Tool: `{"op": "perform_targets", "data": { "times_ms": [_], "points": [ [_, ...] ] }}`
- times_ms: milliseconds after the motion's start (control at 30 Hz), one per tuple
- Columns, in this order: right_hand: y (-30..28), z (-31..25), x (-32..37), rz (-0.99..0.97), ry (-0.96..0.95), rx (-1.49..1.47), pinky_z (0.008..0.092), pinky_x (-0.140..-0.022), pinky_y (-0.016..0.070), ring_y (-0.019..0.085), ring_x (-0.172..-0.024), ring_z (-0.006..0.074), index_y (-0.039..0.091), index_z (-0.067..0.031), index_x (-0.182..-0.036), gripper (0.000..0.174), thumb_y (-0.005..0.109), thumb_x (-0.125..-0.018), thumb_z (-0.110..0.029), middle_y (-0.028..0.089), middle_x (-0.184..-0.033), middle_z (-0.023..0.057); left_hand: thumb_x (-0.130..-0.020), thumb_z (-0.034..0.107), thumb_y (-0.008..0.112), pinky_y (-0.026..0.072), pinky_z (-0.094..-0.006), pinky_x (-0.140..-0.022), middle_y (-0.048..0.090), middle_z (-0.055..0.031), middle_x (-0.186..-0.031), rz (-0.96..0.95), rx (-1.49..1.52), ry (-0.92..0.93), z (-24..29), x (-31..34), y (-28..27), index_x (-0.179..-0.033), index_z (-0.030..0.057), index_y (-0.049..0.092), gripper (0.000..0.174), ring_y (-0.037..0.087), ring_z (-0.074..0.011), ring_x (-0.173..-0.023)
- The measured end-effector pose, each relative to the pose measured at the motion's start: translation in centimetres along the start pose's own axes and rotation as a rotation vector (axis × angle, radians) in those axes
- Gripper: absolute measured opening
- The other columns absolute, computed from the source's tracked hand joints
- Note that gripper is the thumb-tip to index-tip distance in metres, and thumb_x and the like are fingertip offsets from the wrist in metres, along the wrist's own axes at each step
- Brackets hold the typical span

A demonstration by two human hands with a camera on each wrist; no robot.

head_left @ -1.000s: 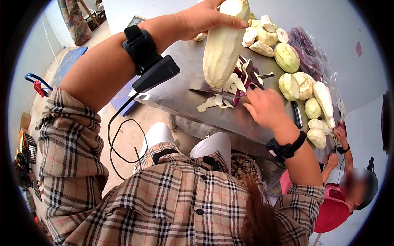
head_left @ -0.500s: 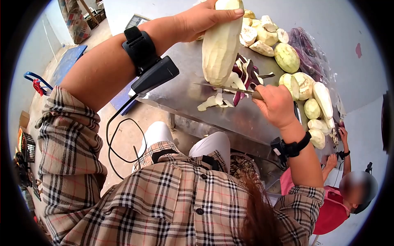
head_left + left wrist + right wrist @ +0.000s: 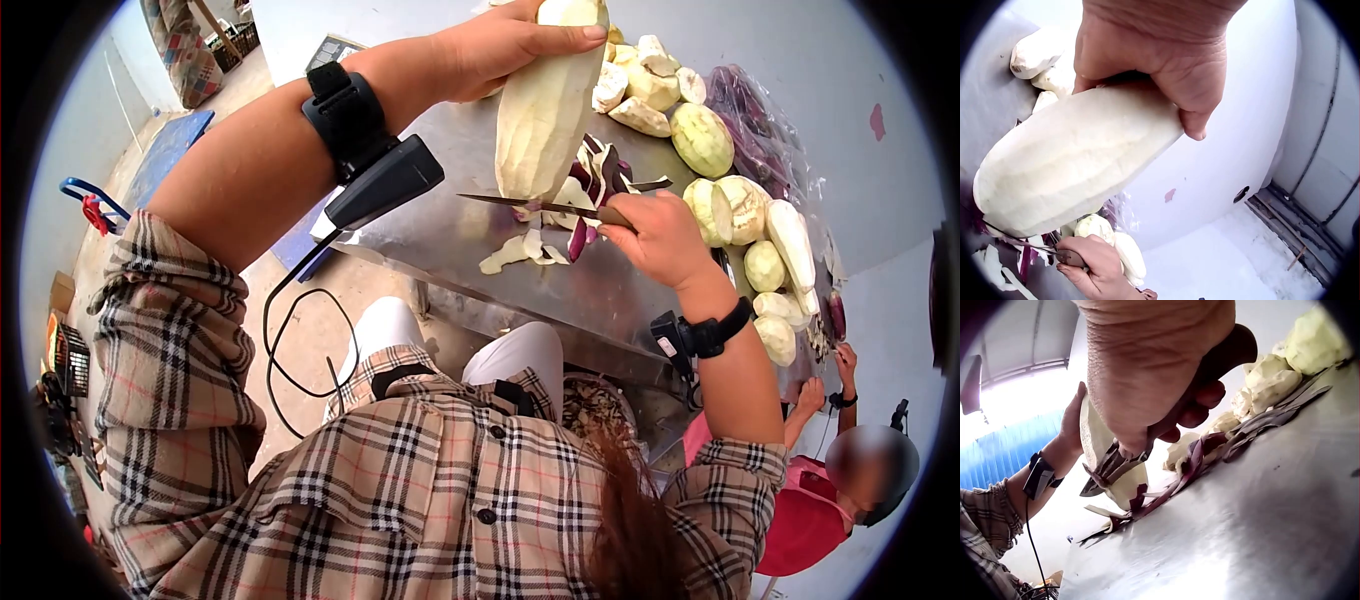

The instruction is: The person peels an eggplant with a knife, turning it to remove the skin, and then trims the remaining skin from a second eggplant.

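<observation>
My left hand (image 3: 490, 50) grips the upper end of a large peeled eggplant (image 3: 545, 130), thumb on one side, and holds it tilted over the metal table. Pale, faceted flesh covers it; the right wrist view shows a patch of purple skin (image 3: 1138, 497) at its lower end. My right hand (image 3: 660, 235) holds a knife (image 3: 500, 201) by its brown handle (image 3: 1241, 347). The blade lies across the eggplant's lower end, with a strip of peel (image 3: 1094, 476) at it. Purple and white peelings (image 3: 600, 170) lie on the table beneath and behind.
Several peeled eggplants (image 3: 700, 140) line the table's far and right side, beside a plastic bag (image 3: 755, 130) of purple ones. More peelings (image 3: 522, 252) lie near the front edge of the metal table (image 3: 440, 235). Another person (image 3: 810, 510) works at the right end.
The knife has risen from just below the eggplant's lower end to lie across it; my right hand moved right, then back left. The eggplant has swayed slightly, still in my left hand.
</observation>
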State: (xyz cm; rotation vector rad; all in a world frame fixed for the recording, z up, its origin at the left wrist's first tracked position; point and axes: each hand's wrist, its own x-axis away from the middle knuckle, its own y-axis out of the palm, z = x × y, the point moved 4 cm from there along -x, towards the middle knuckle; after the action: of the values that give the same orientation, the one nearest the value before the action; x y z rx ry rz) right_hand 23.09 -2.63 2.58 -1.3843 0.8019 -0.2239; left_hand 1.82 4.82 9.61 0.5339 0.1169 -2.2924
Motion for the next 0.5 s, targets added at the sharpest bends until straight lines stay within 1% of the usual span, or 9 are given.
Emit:
{"op": "perform_targets", "data": {
  "times_ms": [233, 333, 433, 500],
  "points": [
    [0.2, -0.3, -0.1, -0.025, 0.025, 0.001, 0.0399, -0.058, 0.0452, 0.060, -0.065, 0.0302, 0.059, -0.0099, -0.080, 0.023, 0.071, -0.078, -0.030, 0.062, -0.070, 0.0064, -0.094, 0.026, 0.062, 0.0505, -0.0372, -0.093, 0.057, -0.0120, -0.120, 0.081, 0.014, -0.038, -0.3, 0.1, -0.7, -0.133, 0.0013, 0.039, 0.052, 0.058, -0.0214, -0.108],
    [-0.3, -0.8, -0.1, -0.032, 0.032, 0.019, 0.0403, -0.056, 0.0458, 0.060, -0.063, 0.0305, 0.058, -0.0096, -0.080, 0.023, 0.071, -0.078, -0.029, 0.062, -0.069, 0.0067, -0.093, 0.027, 0.063, 0.0512, -0.0374, -0.092, 0.057, -0.0121, -0.120, 0.053, 0.025, -0.028, -0.3, 0.3, -0.9, -0.133, 0.0014, 0.039, 0.052, 0.058, -0.0215, -0.108],
    [-0.2, -0.9, -0.4, -0.025, 0.018, 0.018, 0.0404, -0.056, 0.0461, 0.060, -0.063, 0.0307, 0.058, -0.0092, -0.079, 0.024, 0.070, -0.079, -0.030, 0.063, -0.068, 0.0074, -0.093, 0.027, 0.063, 0.0517, -0.0369, -0.090, 0.057, -0.0121, -0.119, 0.081, -0.004, 0.009, -0.4, 0.2, -0.8, -0.133, 0.0009, 0.039, 0.053, 0.058, -0.0209, -0.106],
    [0.1, -1.2, -0.7, -0.026, 0.014, 0.019, 0.0413, -0.056, 0.0460, 0.060, -0.063, 0.0324, 0.059, -0.0084, -0.079, 0.023, 0.070, -0.079, -0.028, 0.062, -0.068, 0.0092, -0.093, 0.026, 0.063, 0.0518, -0.0365, -0.088, 0.057, -0.0121, -0.119, 0.036, -0.051, 0.035, -0.3, -0.1, -0.3, -0.133, 0.0005, 0.039, 0.053, 0.058, -0.0203, -0.105]
  ]
}}
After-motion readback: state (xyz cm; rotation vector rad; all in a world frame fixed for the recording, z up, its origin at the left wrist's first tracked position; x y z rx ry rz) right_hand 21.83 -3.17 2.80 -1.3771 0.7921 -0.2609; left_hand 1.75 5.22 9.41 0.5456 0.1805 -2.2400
